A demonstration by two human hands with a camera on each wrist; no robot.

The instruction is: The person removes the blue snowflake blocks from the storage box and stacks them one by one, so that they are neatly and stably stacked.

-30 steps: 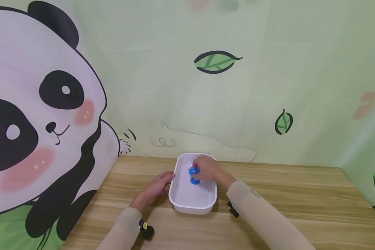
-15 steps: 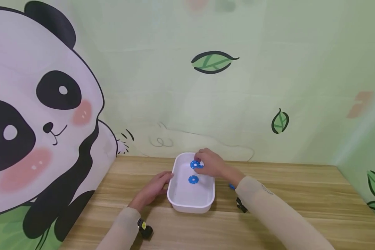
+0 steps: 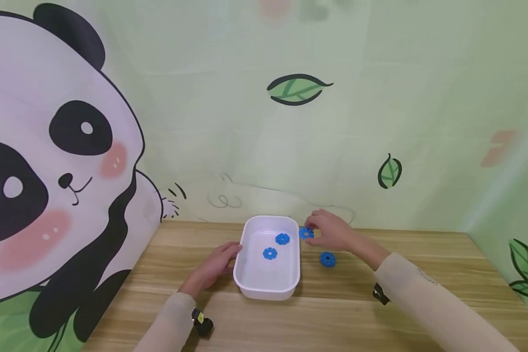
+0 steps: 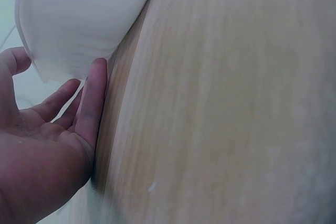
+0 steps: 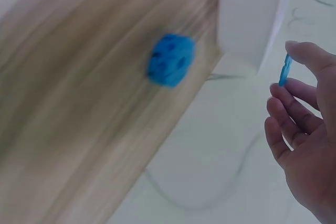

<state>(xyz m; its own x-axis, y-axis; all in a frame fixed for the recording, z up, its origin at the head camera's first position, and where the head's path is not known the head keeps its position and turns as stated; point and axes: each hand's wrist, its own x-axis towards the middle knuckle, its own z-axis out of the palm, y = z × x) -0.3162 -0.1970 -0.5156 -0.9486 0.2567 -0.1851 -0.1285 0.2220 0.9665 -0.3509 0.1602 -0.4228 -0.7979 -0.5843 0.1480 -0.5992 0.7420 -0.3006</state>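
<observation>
My right hand (image 3: 334,232) pinches a blue notched plastic disc (image 3: 306,233) between thumb and index finger, just outside the tray's right rim. The right wrist view shows that disc (image 5: 285,71) edge-on, with the other fingers loosely bent. Two matching discs lie apart inside the white tray, one toward the upper right (image 3: 282,239) and one near the middle (image 3: 270,253). Beside the tray on the right sits a blue stack of such discs (image 3: 327,259), blurred in the right wrist view. My left hand (image 4: 47,140) touches the tray's (image 4: 79,19) left side with thumb and nearly straight fingers.
The wooden table (image 3: 334,318) carries the tray near its back edge. Behind it rises a pale green wall (image 3: 229,122) printed with a panda (image 3: 70,195) and leaves. A small black device (image 3: 204,325) is strapped to the left wrist.
My right hand has moved right, out of the tray, carrying a disc. A second disc now shows lying in the tray, and the blue stack is uncovered. The left hand stays at the tray.
</observation>
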